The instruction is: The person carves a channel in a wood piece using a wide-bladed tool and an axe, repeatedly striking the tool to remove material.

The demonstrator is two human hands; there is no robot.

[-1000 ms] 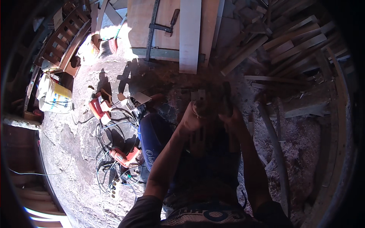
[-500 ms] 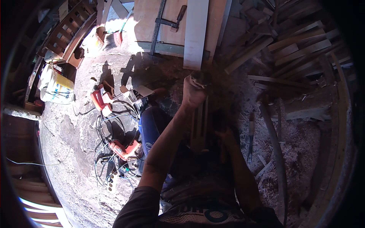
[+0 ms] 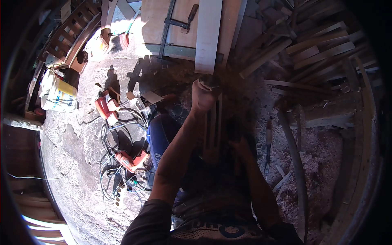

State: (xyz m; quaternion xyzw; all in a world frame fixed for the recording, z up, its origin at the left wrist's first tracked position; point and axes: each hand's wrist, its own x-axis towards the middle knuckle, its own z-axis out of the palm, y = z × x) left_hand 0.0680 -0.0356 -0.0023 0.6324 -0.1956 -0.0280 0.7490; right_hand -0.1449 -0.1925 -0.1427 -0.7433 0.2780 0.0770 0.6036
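My left hand (image 3: 204, 98) is closed in a fist at the far end of a slotted wooden piece (image 3: 211, 134), which lies lengthwise between my legs. A dark, rough-looking lump (image 3: 210, 81) shows at the top of that fist; its kind cannot be made out. Just beyond it is the near end of a pale, smooth board (image 3: 208, 41). In deep shadow beside the near part of the slotted piece, my right hand (image 3: 241, 148) has its fingers curled. A narrow, handle-like shape (image 3: 238, 166) shows below it, but what it grips is hidden.
A bar clamp (image 3: 176, 23) lies on wide boards ahead. To the left are a red drill (image 3: 131, 161), a red power tool (image 3: 106, 107), tangled cables and a white-yellow bucket (image 3: 60, 96). A chisel-like tool (image 3: 268, 145) lies right among shavings; offcuts (image 3: 314, 55) are piled beyond.
The whole view has shifted slightly, so most things sit a little further left. Both hands keep nearly the same pose and place along the slotted wood.
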